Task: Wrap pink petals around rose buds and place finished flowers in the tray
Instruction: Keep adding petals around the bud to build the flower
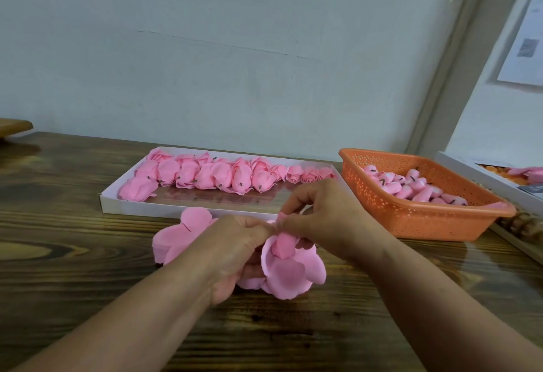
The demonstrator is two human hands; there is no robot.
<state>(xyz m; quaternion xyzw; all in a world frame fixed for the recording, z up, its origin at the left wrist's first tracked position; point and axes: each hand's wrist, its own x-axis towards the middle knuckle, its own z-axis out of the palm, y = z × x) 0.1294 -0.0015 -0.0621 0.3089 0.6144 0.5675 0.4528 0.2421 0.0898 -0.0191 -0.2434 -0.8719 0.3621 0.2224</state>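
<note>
Both hands meet mid-desk: left hand (235,242) grips the soft, matte pink petals (289,271), cupped and fanning toward 5 o'clock, while right hand (320,219) pinches the bud (282,243) upright. Long white tray (188,205) of finished roses (211,176) sits at 12.

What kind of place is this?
Probably a small craft workbench. A wooden table holds a white tray of finished pink roses and an orange basket of rose buds.

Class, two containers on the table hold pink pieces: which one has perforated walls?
The orange basket on the right, holding rose buds; its walls are dotted with holes. The white tray has plain solid walls.
</note>
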